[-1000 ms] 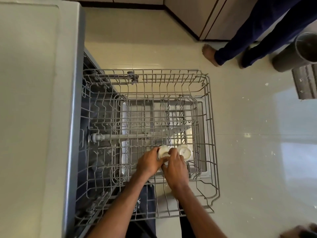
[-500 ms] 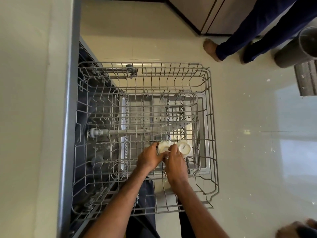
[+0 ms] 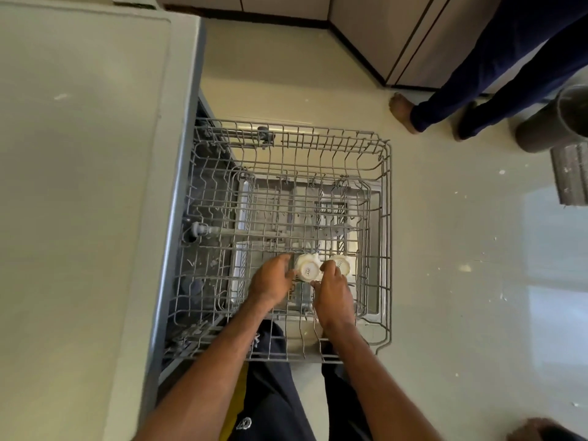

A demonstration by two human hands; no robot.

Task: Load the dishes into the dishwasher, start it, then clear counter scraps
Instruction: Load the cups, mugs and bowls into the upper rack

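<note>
**Item location.** Two small white cups stand upside down in the upper rack (image 3: 386,249), in its near part toward 5 o'clock. The first cup (image 3: 308,269) shows a round, flat base with a printed mark too small to read, and a scalloped white edge at its 12 o'clock side. The second cup (image 3: 342,264) sits just beside it at 3 o'clock, base up, with a similar mark.

**Hand position.** Both forearms enter from 6 o'clock, above dark trousers (image 3: 270,393). The left hand (image 3: 270,283) lies at 9 o'clock of the first cup, with its fingers curled against the cup wall. The right hand (image 3: 334,297) lies at 4 o'clock of that cup, with the thumb at the near edge and the forefinger hooked between the two cups. Both hands grasp the first cup. Whether the forefinger also touches the second cup cannot be told.

**Surroundings.** The rack is grey wire, drawn out of the dishwasher (image 3: 203,173) toward 3 o'clock. The pale table (image 3: 79,186) fills the 9 o'clock side. Farther off, at 1 to 2 o'clock, another person's legs (image 3: 477,90) in dark blue stand on the pale floor (image 3: 461,313). A grey bin (image 3: 553,128) stands near them at 3 o'clock, and cabinets (image 3: 366,23) close the view at 12 o'clock.
</note>
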